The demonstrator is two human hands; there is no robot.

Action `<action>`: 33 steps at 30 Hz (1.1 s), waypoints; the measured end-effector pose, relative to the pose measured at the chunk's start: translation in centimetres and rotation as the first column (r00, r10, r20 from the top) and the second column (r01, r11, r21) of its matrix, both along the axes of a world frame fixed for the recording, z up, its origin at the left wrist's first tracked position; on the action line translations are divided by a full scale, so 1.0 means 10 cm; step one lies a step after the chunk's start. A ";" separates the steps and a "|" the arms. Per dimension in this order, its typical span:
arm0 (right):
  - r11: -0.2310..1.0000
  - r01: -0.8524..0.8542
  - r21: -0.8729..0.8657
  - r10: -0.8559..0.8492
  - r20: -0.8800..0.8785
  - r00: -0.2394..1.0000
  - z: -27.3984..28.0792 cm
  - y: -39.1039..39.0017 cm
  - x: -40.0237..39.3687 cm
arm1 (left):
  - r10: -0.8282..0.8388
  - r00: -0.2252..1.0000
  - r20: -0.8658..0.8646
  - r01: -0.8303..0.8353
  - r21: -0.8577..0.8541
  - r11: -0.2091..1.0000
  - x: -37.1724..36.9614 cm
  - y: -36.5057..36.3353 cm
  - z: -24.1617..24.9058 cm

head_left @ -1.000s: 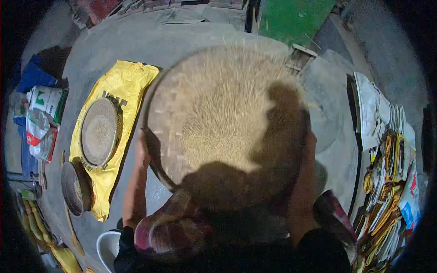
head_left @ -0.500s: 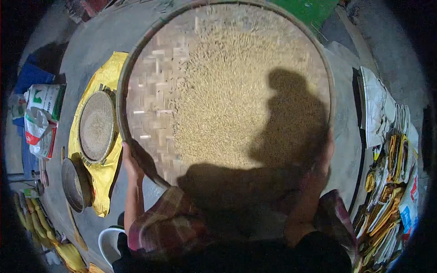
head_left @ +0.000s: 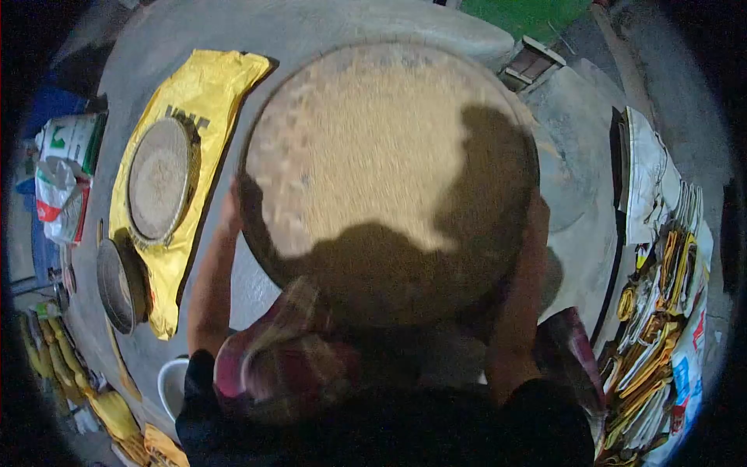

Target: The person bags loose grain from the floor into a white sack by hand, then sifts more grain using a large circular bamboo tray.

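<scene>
Between my two hands I hold a large round woven bamboo winnowing tray (head_left: 278,140), blurred by motion. A layer of pale, unhusked-looking grain (head_left: 381,148) covers most of it, with bare weave showing along the left side. My left hand (head_left: 233,204) is closed on the tray's left rim, its fingertips partly hidden. On the opposite rim, in shadow, my right hand (head_left: 535,214) grips the tray; its fingers are hard to make out. A dark shadow of a head and body falls over the tray's right and near parts.
To the left, a yellow sack (head_left: 222,86) lies under a smaller round basket of grain (head_left: 159,183). Beside it leans a dark shallow pan (head_left: 117,284). A white bucket (head_left: 167,389) stands near my left elbow. Folded sacks (head_left: 657,311) are piled at the right.
The tray has dropped away from my head and looks smaller, its far rim now fully in view. Both hands moved with it, still holding the rim. The grain has spread somewhat over the weave.
</scene>
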State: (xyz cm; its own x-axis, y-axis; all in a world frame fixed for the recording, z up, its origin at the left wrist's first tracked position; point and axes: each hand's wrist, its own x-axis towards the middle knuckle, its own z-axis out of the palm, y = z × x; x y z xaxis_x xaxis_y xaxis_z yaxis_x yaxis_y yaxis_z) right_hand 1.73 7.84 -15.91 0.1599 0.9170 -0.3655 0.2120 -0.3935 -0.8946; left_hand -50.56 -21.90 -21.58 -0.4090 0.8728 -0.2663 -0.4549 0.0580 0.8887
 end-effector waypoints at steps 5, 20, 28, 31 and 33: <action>0.978 -0.211 -0.007 0.202 -0.248 0.947 0.16 0.10 0.23 | 0.221 0.974 0.057 -0.205 -0.208 0.956 0.18 0.41 -0.06; 0.877 -0.473 -0.082 0.287 0.880 0.379 -0.49 0.15 0.07 | -0.248 0.947 -0.206 0.097 -0.551 0.829 1.10 -0.65 0.49; 0.770 -0.586 -0.253 0.529 0.766 0.364 -0.29 -0.40 -1.26 | -0.669 0.704 -0.239 0.206 -0.833 0.514 0.55 -0.82 1.71; 0.645 -0.678 -0.352 0.687 0.656 0.313 -0.24 -0.70 -1.84 | -0.805 0.542 -0.241 0.203 -0.892 0.404 0.48 -0.62 2.01; 0.514 -0.820 -0.251 0.725 0.638 0.259 -0.20 -1.05 -2.00 | -0.863 0.403 -0.303 0.149 -0.909 0.389 0.70 -0.35 2.12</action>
